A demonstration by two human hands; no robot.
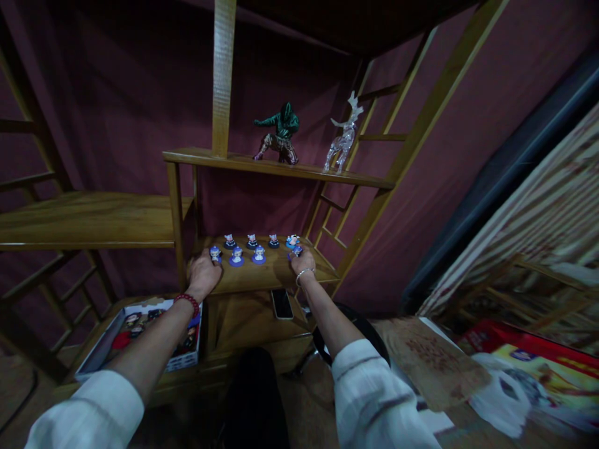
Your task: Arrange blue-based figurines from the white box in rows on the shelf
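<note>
- Nearest us, at lower left, we record an open box [187, 360] with assorted small figures inside it.
- On the lower wooden surface [241, 318], we note a dark-screened phone [282, 304] near the right edge.
- Our left hand [204, 274] is at the shelf's left edge, fingers touching the leftmost purple figurine [215, 254]; we cannot tell whether they grip it.
- Our right hand [304, 262] is near the right edge of the shelf [253, 280], pinching the rightmost purple figurine [296, 251].
- Between our hands, we find two more purple figurines [236, 256] standing upright, apart.
- Behind them, toward the shelf's back edge, we count three dark-based figurines [252, 241] and one blue figurine [292, 241], rightmost.
- Above, on the upper shelf [262, 165], we observe a green-hooded statuette [283, 131] and, toward the right end, a clear deer [344, 140].
</note>
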